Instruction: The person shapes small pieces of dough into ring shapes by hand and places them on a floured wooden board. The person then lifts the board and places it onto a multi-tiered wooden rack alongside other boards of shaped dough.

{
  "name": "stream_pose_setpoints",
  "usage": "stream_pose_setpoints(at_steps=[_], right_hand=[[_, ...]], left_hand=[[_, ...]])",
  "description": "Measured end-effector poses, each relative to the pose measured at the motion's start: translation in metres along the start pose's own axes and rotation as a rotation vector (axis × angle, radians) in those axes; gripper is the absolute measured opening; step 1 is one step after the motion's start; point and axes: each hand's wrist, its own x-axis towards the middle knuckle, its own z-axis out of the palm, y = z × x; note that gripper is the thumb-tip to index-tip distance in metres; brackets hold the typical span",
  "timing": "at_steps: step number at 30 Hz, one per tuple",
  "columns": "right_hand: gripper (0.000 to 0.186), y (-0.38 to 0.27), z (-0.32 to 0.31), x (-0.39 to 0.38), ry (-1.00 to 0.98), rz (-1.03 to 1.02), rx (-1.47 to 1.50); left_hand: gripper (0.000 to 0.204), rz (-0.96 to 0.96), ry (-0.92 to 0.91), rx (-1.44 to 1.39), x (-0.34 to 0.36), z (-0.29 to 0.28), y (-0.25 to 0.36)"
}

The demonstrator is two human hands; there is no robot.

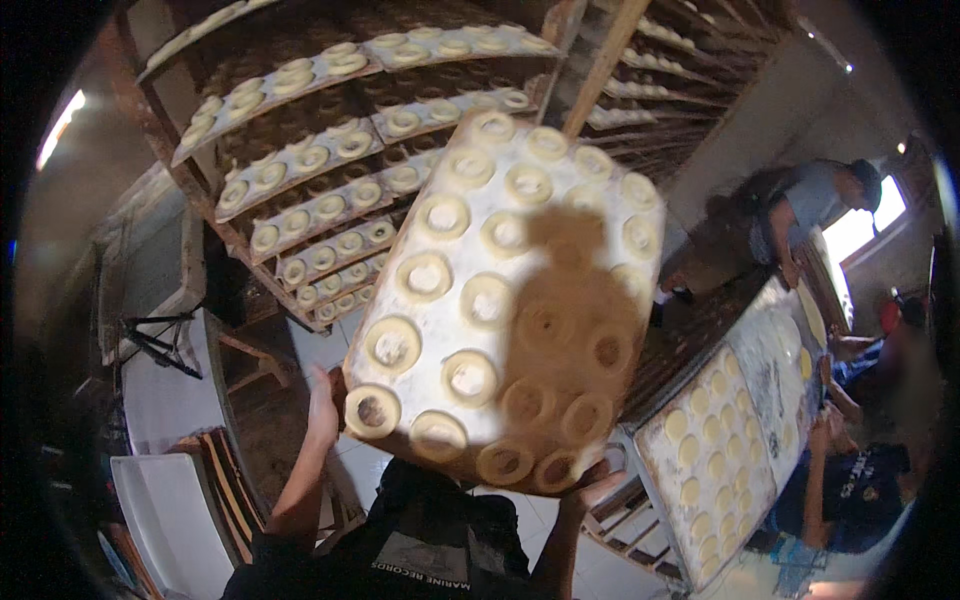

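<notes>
Both my hands hold a floury board [432, 330] by its near end, in front of my body. Several rows of pale dough rings [446, 378] lie on it, each with a hole in the middle. At the near left corner my left hand [326, 408] grips the edge, with the thumb along the side. My right hand [598, 482] is closed on the near right corner, its fingers partly hidden under the board. A dark shadow covers the right part of the board and the rings there.
Ahead and left, a wooden rack [240, 250] bears boards of dough rings on several levels. At right stands a floury worktable [780, 360], beside a board of dough discs [745, 425]. People [815, 200] work around it. White trays [165, 520] stand at lower left.
</notes>
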Motion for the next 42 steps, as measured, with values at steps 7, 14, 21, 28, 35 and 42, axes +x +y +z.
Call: stream_pose_setpoints(at_steps=[7,14,21,28,35,42], right_hand=[[0.066,0.026,0.020,-0.022,-0.015,-0.027,-0.576],[0.060,0.094,-0.010,0.040,-0.226,0.107,-0.652],[0.041,0.268,-0.065,0.177,-0.316,-0.421,-1.409],[0.043,0.274,0.067,0.287,-0.322,-0.124,-1.354],[0.068,0.252,0.210,0.402,-0.243,-0.111,-1.012],[0.074,0.321,0.214,0.551,-0.446,0.009,-0.816]], left_hand=[[0.079,-0.070,0.223,-0.086,-0.038,-0.080,-0.129],[0.072,-0.225,0.324,-0.110,-0.030,-0.068,-0.195],[0.058,-0.237,0.481,-0.299,0.079,-0.056,-0.236],[0.057,-0.140,0.536,-0.391,0.167,-0.026,-0.235],[0.062,-0.144,0.611,-0.410,0.263,0.021,-0.244],[0.067,-0.176,0.607,-0.454,0.358,0.048,-0.256]])
